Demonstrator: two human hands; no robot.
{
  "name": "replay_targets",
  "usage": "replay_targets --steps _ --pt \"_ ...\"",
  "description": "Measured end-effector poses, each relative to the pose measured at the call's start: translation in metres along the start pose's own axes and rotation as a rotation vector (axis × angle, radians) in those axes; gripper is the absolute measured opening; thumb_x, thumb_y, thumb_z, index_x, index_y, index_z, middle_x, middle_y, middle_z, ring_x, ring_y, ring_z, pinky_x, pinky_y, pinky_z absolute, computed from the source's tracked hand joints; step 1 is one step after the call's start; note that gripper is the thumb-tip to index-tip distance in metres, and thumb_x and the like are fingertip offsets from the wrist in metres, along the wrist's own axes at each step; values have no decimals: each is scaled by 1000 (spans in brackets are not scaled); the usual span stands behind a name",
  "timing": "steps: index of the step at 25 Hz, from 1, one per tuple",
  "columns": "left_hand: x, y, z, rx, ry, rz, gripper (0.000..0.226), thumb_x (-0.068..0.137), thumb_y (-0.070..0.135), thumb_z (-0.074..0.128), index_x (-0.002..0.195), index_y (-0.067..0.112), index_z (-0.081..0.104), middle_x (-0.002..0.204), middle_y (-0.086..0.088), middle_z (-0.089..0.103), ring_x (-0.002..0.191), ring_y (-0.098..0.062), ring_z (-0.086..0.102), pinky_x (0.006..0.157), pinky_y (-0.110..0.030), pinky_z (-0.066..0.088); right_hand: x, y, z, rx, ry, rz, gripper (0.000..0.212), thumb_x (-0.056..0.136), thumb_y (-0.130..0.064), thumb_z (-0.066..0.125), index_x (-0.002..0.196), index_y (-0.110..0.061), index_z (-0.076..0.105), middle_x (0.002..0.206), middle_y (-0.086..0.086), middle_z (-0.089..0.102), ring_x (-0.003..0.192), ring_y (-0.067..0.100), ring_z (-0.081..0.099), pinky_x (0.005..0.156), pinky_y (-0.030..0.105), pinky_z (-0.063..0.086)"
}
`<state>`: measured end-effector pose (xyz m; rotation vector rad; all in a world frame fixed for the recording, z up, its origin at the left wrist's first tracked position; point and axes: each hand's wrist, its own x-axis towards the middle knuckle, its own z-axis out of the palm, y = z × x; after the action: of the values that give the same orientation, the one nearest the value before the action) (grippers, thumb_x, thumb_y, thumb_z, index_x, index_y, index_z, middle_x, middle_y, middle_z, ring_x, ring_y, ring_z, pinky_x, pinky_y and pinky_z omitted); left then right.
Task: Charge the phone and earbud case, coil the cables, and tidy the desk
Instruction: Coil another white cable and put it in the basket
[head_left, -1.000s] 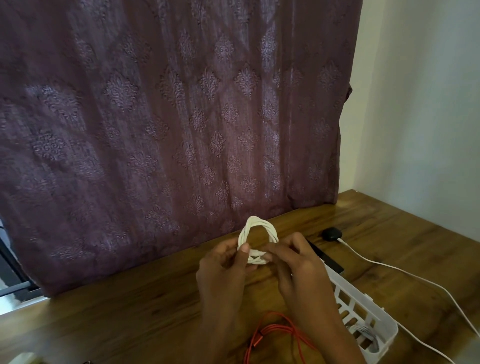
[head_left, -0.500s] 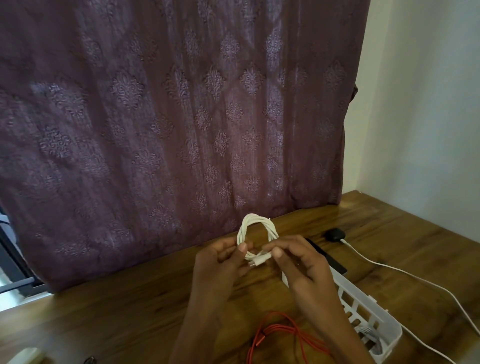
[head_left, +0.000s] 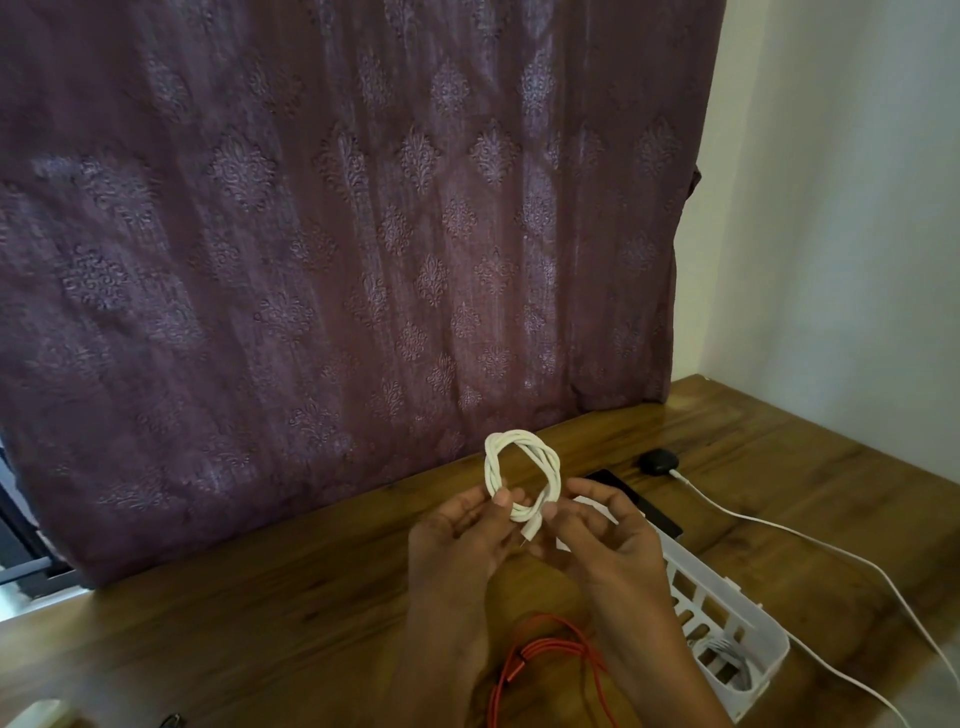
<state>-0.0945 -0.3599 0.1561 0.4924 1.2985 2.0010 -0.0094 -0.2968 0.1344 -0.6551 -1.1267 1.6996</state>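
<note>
Pinched a coiled white cable at its lower part with left hand and right hand, both gripping it, above the wooden desk; noticed a red cable lying there under the wrists, and a white basket just beside the right wrist.

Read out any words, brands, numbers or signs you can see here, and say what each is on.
No readable text anywhere in this view.
On the coiled white cable: no marking shows.
On the white basket, red cable and black earbud case: no print visible.
On the curtain: woven motifs only, no letters.
</note>
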Motion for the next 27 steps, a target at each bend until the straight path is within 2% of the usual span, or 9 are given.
replay_targets --steps 4,7,9,14,16,19,22,25,27 --pt "0 -19 1 65 13 -66 12 84 7 61 93 5 69 85 -9 75 80 -18 72 67 -25 56 -9 3 -14 -33 83 53 26 76 1 68 101 -3 63 84 17 73 80 28 71 76 39 57" --pt "0 -42 3 150 -25 -109 10 85 12 62 90 14 70 90 -6 75 89 -20 70 84 -35 54 -16 5 -29 -6 196 111 23 76 3 68 98 -2 65 79 15 74 65 20 71 53 26 56" --pt "-1 -61 7 201 -61 -160 13 84 13 64 94 18 70 95 -3 74 92 -18 68 85 -35 54 -20 7 -44 11 272 162 23 75 2 69 97 -2 65 75 13 74 60 17 70 49 25 55" --pt "-3 -103 21 432 -99 -184 11 84 18 64 88 28 67 99 6 68 98 -12 62 85 -30 51 -9 9 -107 -107 409 238 23 77 -6 69 99 -8 65 94 13 72 89 28 68 76 43 56" --pt "0 -116 30 488 -80 -148 12 86 18 62 92 27 66 102 5 68 98 -10 61 84 -27 51 7 5 -135 -245 372 253 20 82 -11 65 101 -10 63 98 10 72 90 25 68 81 46 54" --pt "13 -138 47 601 -53 -57 16 89 18 57 102 24 63 103 7 65 90 1 57 66 -10 43 36 5 -165 -445 305 264 13 87 -9 58 100 -10 61 99 8 70 92 19 66 85 39 53" --pt "26 -161 60 736 -33 37 23 90 17 55 111 26 59 111 8 62 97 -6 57 62 -9 42 60 16 -178 -538 228 305 14 89 -4 54 100 -12 57 99 4 68 92 16 63 79 31 53" --pt "39 -188 59 867 -26 110 34 89 17 56 120 30 54 124 4 56 111 -17 56 76 -25 53 70 41 -183 -649 162 357 17 90 -2 51 101 -14 55 101 5 66 94 19 63 80 38 54" --pt "42 -202 55 956 -20 123 39 88 21 57 126 28 51 136 3 48 129 -18 42 93 -29 45 75 54 -185 -723 128 357 16 89 -2 52 99 -15 56 100 2 65 94 16 62 82 38 55"
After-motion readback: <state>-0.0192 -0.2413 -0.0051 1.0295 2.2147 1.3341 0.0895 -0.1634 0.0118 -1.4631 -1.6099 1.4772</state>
